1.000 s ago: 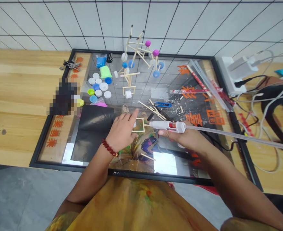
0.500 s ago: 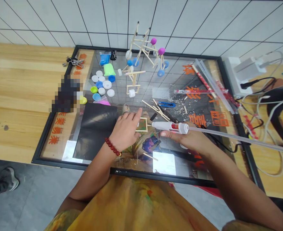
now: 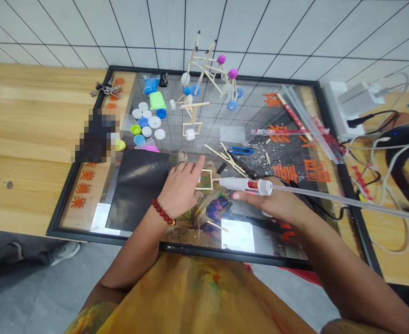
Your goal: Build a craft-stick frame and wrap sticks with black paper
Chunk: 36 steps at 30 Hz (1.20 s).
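My left hand (image 3: 181, 188), with a red bead bracelet on its wrist, rests over the glass. Its thumb and fingers steady a small rectangular frame (image 3: 212, 180) of thin wooden sticks, and the hand hides the frame's left part. My right hand (image 3: 283, 202) is wrapped round a white glue gun (image 3: 237, 183). From its back runs a long clear glue stick (image 3: 333, 195). The gun's nozzle points left, at the frame's right side. Loose wooden sticks (image 3: 227, 157) and a blue utility knife (image 3: 241, 150) lie just beyond the gun.
A stick structure (image 3: 207, 69) with bottle-cap wheels and pink balls stands at the back. Bottle caps (image 3: 155, 122) and black sheet (image 3: 138, 185) lie left. Glue sticks (image 3: 310, 123), power strip (image 3: 341, 104) and cables are right. Another person's shoe (image 3: 65, 253) shows lower left.
My hands, the frame and the glue gun hold nearly the same place. At the lower left, the other person's legs have shifted and a shoe now appears farther right.
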### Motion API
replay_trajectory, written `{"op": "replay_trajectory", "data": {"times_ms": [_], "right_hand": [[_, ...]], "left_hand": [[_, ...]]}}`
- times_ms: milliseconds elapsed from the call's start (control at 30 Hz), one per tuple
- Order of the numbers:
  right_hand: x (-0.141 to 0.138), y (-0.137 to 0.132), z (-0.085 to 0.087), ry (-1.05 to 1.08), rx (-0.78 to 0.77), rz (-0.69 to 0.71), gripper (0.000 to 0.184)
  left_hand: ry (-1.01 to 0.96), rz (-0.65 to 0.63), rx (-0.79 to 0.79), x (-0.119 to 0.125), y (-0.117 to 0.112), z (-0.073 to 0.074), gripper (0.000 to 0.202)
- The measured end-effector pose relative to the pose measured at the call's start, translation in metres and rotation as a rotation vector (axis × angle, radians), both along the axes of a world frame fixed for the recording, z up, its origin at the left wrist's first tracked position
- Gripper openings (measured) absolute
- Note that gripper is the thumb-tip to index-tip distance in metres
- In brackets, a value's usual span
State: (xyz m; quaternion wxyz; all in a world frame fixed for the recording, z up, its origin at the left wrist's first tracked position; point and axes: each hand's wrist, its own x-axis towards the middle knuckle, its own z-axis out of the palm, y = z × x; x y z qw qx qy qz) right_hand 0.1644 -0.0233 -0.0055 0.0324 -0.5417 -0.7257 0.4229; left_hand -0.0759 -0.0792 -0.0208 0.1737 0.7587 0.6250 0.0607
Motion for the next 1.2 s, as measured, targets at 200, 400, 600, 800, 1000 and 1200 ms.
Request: {"op": "replay_trajectory", "data": {"times_ms": [200, 400, 600, 800, 1000, 1200], "right_hand": [[0.0005, -0.0003, -0.0003, -0.042, -0.014, 0.015, 0.050], [0.0015, 0.0006, -0.0004, -0.106, 0.017, 0.074, 0.057], [0.0013, -0.0004, -0.0011, -0.121, 0.012, 0.068, 0.060], [0.0000, -0.0001, 0.0000, -0.127, 0.030, 0.029, 0.062], [-0.0013, 0.0025, -0.0015, -0.133, 0.068, 0.016, 0.061], [-0.0023, 0.0043, -0.0052, -0.125, 0.075, 0.017, 0.057]], "left_hand": [[0.009, 0.001, -0.017, 0.0005, 0.0006, 0.0015, 0.088], [0.011, 0.002, -0.016, 0.0006, 0.0005, 0.0015, 0.087], [0.013, 0.001, -0.016, 0.0007, 0.0002, 0.0020, 0.087], [0.020, -0.006, -0.032, 0.0010, 0.0004, 0.0029, 0.087], [0.013, -0.005, -0.024, 0.0010, 0.0002, 0.0032, 0.088], [0.018, -0.005, -0.033, 0.0015, 0.0006, 0.0044, 0.089]]}}
